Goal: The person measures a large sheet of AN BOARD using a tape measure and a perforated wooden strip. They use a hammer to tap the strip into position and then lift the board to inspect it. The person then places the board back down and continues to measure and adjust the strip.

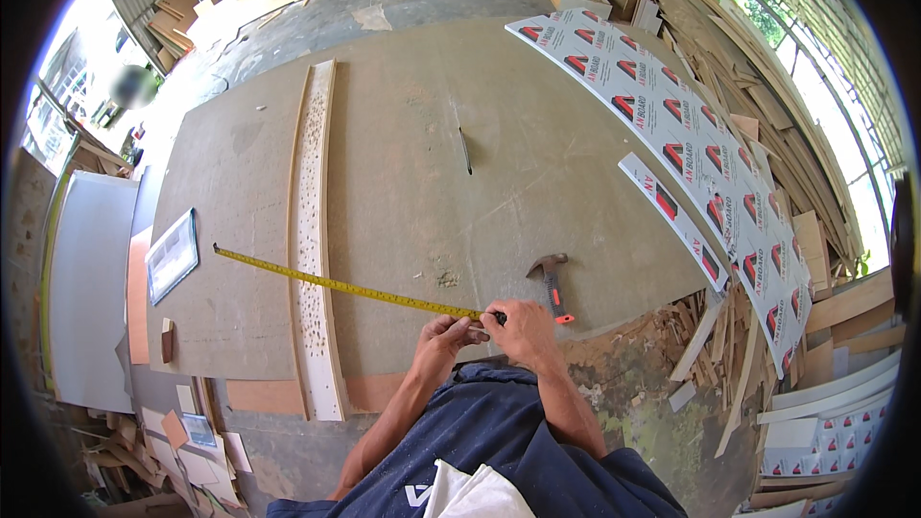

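A yellow tape measure blade (350, 288) stretches from my hands out to the left, crossing above a long white strip of board (314, 230) dotted with brown spots. My right hand (523, 328) is closed around the dark tape measure case, and only a bit of the case shows between the fingers. Close beside it, my left hand (443, 341) pinches the blade near the case. The blade's hooked tip hangs over the tabletop between the strip and a clear-wrapped flat packet (173, 256). A claw hammer (552, 286) with a black and red handle lies right of my hands.
The large brown worktable (403, 134) carries a thin dark pen-like tool (465, 151), a narrow printed board strip (673, 221) and a big printed sheet (652, 105) along its right side. Wood offcuts (710, 326) lie at the right; scrap pieces (197, 451) lie at the lower left.
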Demonstrator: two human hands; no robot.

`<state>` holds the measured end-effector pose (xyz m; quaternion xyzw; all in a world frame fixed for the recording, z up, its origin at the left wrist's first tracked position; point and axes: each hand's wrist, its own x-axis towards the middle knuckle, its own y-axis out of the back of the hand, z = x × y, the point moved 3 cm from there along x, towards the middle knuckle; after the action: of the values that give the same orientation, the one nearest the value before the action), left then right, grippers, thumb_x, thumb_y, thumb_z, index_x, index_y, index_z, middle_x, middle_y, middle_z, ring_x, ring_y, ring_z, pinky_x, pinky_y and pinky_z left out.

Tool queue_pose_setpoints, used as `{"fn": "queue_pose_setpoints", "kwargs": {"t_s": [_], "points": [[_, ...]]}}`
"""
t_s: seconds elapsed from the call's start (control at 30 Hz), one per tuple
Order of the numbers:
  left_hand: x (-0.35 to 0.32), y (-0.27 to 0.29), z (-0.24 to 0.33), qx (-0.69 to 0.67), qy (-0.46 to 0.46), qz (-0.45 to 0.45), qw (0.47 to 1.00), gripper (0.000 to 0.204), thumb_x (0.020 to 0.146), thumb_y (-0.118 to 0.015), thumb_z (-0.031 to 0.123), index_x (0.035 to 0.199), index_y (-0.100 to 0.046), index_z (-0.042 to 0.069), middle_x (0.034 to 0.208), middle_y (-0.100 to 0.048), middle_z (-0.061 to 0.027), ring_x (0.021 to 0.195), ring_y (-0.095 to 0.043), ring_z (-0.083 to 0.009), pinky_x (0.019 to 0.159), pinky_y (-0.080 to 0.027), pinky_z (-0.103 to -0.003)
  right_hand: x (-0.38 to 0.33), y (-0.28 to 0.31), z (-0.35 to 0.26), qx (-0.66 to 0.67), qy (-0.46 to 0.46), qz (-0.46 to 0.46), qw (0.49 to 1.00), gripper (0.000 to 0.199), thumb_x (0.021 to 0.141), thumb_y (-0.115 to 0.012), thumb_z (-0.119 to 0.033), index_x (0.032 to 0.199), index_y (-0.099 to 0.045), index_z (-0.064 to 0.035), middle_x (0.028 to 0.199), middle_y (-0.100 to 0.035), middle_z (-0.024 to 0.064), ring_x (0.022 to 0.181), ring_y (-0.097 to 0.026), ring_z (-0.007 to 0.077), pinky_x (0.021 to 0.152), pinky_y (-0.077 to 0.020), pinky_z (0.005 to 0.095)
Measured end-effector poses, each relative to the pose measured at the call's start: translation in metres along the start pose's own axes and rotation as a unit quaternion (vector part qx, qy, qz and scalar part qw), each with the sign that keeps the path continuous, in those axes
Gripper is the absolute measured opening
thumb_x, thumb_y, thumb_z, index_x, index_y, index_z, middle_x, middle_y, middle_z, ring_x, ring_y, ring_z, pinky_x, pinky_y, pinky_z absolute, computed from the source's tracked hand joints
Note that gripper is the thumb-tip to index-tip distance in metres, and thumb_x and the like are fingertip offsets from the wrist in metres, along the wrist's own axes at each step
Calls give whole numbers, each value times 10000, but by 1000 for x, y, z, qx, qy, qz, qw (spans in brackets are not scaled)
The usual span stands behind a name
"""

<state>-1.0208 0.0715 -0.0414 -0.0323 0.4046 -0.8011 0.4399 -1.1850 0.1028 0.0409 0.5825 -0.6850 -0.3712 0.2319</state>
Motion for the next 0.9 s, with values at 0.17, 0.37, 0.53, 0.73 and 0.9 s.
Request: {"fn": "queue_pose_setpoints", "kwargs": {"t_s": [0.17,0.37,0.53,0.73,0.9], "points": [[2,1,-1,-8,5,4,1000,177,1006,-586,116,1072,-655,-33,1000,-731,-147,901,-720,-246,847,-551,-354,2,-1,2,-2,7,11,1000,252,878,-641,-304,891,-743,-74,780,-708,161,766,-699,362,693,-548,449],[4,6,-4,-36,10,20,999,156,1000,-590,105,1085,-646,-14,1005,-728,-131,894,-712,-232,842,-541,-357,3,-3,-1,-6,0,4,1000,263,875,-642,-322,901,-746,-82,774,-715,155,748,-698,376,694,-550,469],[9,7,-5,-69,3,31,997,125,991,-601,92,1067,-642,3,1027,-719,-125,881,-695,-216,843,-527,-367,3,-3,-1,1,-19,11,1000,255,877,-643,-324,900,-748,-93,773,-714,155,756,-698,374,696,-550,471],[7,8,-5,-116,8,41,992,92,998,-588,87,1034,-651,31,1017,-718,-114,904,-693,-214,857,-529,-368,4,-11,-2,-5,-18,33,999,244,882,-649,-321,901,-748,-99,786,-713,141,759,-694,359,680,-538,454],[9,12,-10,-165,15,32,986,106,1013,-562,91,1013,-652,35,1025,-714,-112,921,-692,-214,872,-532,-370,6,-15,-2,2,-23,21,1000,238,883,-652,-314,892,-743,-94,794,-712,131,750,-686,351,662,-523,446]]}}
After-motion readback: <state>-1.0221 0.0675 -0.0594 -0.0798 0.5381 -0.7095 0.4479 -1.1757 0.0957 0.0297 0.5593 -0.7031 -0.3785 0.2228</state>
